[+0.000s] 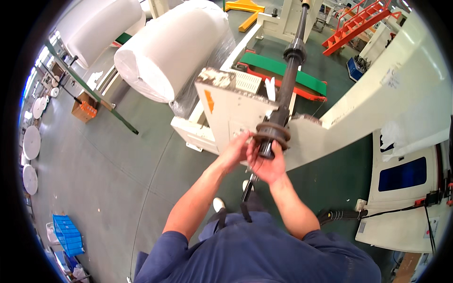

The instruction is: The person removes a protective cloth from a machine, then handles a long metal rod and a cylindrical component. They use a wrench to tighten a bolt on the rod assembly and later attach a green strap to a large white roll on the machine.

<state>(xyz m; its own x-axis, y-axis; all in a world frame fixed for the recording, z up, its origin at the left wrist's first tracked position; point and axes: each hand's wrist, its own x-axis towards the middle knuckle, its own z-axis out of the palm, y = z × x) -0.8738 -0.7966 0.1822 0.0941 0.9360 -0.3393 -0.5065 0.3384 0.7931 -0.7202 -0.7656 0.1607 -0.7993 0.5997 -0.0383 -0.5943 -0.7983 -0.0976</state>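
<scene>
Grey-green floor [118, 188] fills the hall, a seam line running away on your left. Cream machine frame [363, 113] sweeps up on your right. Wrapped white roll [174, 52] sits ahead-left, a second one behind it. Cream cabinet [401, 188] with a dark blue window stands right; orange stairs [358, 26] far right.

Widest floor stretch is to your left, from the frame out to the blue crate [69, 236]. Right side is tighter: frame edge near your right arm, cabinet beyond. Cream end block [236, 99] has its worn top edge just ahead of your left hand.

Dark shaft [289, 87] runs away from you past that block, near end at your hands, ringed collar [272, 134] on it. Right hand [268, 166] closed round the shaft end from below. Left hand [235, 152] just beside it, fingertips at the collar's left rim; can't tell if it grips.
</scene>
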